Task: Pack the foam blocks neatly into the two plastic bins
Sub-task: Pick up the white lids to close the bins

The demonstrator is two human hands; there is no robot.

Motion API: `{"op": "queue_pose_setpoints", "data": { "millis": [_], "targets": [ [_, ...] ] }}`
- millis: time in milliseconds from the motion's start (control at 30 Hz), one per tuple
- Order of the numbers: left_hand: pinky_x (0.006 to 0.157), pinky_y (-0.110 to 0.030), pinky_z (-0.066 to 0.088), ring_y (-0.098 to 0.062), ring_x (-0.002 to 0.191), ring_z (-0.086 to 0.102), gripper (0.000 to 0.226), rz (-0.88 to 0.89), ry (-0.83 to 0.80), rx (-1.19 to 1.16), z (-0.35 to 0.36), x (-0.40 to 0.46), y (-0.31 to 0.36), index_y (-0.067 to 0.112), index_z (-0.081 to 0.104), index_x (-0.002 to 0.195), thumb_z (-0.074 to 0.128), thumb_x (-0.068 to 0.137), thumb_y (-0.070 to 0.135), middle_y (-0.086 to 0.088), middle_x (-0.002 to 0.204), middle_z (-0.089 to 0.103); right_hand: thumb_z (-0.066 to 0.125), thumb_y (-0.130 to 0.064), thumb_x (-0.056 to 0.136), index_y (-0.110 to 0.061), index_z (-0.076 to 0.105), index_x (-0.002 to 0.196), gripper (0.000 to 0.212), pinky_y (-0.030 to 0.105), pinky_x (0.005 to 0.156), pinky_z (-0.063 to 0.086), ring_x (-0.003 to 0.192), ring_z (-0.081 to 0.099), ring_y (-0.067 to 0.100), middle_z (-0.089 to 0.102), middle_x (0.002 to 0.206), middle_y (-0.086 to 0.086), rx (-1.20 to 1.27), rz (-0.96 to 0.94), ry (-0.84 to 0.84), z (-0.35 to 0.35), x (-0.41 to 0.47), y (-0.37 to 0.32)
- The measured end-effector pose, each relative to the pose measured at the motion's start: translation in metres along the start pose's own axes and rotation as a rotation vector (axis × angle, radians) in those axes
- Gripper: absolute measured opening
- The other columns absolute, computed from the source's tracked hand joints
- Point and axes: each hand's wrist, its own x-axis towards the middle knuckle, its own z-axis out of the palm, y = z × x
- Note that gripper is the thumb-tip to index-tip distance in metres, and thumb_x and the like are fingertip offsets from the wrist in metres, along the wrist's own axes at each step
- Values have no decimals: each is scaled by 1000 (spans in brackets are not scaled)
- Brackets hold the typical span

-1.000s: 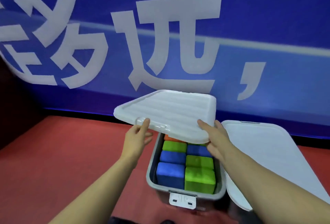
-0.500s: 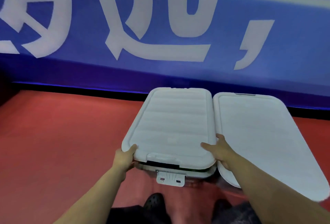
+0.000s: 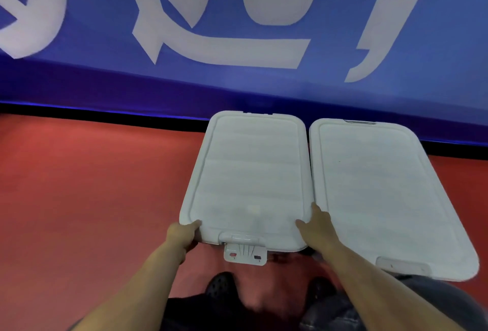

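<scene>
Two plastic bins stand side by side on the red floor, both covered by white ribbed lids. The left lid [image 3: 248,180] lies flat on its bin, and a white latch [image 3: 245,254] hangs loose at its near end. My left hand [image 3: 183,235] grips the lid's near left corner. At the near right corner, my right hand [image 3: 318,227] presses down on the lid, wedged between the two lids. The right lid [image 3: 377,193] rests closed on the other bin. The foam blocks are hidden under the lids.
A blue banner with large white characters [image 3: 237,27] rises right behind the bins. The red floor [image 3: 92,185] stretches out to the left. My dark shoes [image 3: 220,285] and trouser legs sit just below the bins.
The left lid came down from a tilted, raised position onto the bin and hid the blue, green and orange blocks. Both hands slid to its near corners. The view tipped downward.
</scene>
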Motion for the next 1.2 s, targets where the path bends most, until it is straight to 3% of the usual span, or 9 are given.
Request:
{"op": "queue_pose_setpoints", "data": {
  "millis": [200,333,433,533,633,733,900,1100,1200],
  "targets": [
    [78,-46,61,-41,93,69,47,-31,-24,-60,-5,9,-5,-9,55,117,81,83,11,-27,107,66,69,-46,86,-13,18,159,95,43,112,41,135,44,31,42,151,13,-112,-12,-13,4,0,1],
    [75,-44,61,-38,88,70,73,0,-32,4,-11,4,-12,-11,54,120,89,70,31,-28,107,67,61,-61,89,-19,7,162,100,39,117,31,147,14,31,6,163,10,-474,-70,29,9,-9,5],
    [78,-41,50,-35,98,58,91,215,17,441,-7,-19,-12,-3,39,136,81,73,48,-25,134,47,53,-60,95,-34,6,161,86,41,121,19,151,4,30,-10,167,5,-595,-108,18,8,-9,8],
    [113,-47,36,-38,139,29,90,679,90,799,-4,-38,-19,18,18,155,69,88,49,-14,155,18,43,-63,99,-36,-1,161,80,44,124,8,154,-9,33,-22,167,4,-676,-101,-41,8,-7,10],
    [124,-37,6,-25,153,5,97,1000,-130,1083,3,-37,-25,27,16,159,59,84,71,-5,166,7,39,-59,102,-30,-3,162,79,44,125,4,155,-13,32,-24,167,4,-700,-126,-37,12,-6,10],
    [122,-44,-16,-29,153,-20,120,1041,-236,1430,19,-37,-44,25,-12,159,51,76,84,-4,165,-22,39,-55,103,-24,0,163,77,43,126,3,155,-13,29,-22,167,2,-689,-200,-14,19,-8,5],
    [121,-63,0,-44,151,-16,125,1085,-27,1673,32,-32,-64,15,-31,150,46,80,83,-17,163,-24,42,-70,94,-34,-3,162,89,47,126,-4,155,-15,21,-22,167,-5,-711,-394,-182,39,-14,5],
    [110,-68,31,-50,145,26,108,1149,-38,1587,37,-28,-63,8,7,152,63,82,67,-24,161,25,46,-74,91,-37,-2,161,93,46,126,-2,156,-12,20,-19,168,-5,-724,-389,-204,36,-8,5],
    [111,-71,26,-53,147,19,109,1155,-29,1615,34,-26,-65,6,2,156,58,85,67,-28,163,15,46,-72,92,-36,-2,161,92,46,127,-2,156,-11,20,-18,168,-5,-726,-387,-200,36,-9,3]
  ]
}}
